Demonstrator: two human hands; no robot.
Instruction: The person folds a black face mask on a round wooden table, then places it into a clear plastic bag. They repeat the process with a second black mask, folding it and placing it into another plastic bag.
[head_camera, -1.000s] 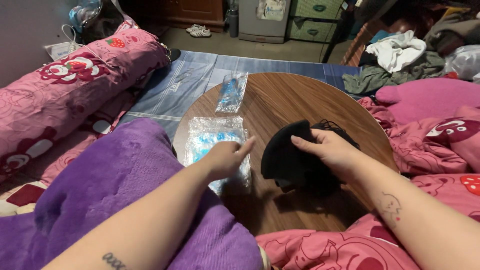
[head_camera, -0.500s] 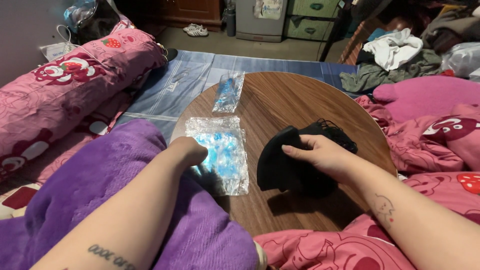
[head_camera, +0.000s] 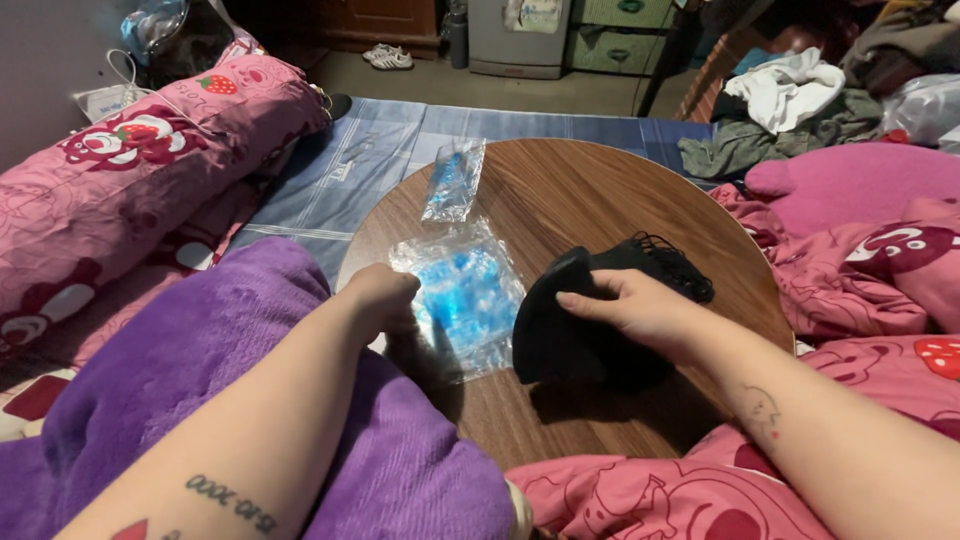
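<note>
Gripping black fabric piece (head_camera: 590, 335) with right hand (head_camera: 640, 305); left hand (head_camera: 385, 300) fisted, touching clear blue-print bag (head_camera: 465, 305) on table (head_camera: 590, 200).

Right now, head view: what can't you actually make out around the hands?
- Left hand: fingers curled under at the edge of the clear plastic bag; grip on it can't be told.
- Bag contents: blue bits, too blurred to identify.
- Black fabric item: right hand covers its middle; its kind is unclear.
- Small plastic packet: contents too small to tell.
- Round wooden table: near edge hidden by the purple blanket and forearms.
</note>
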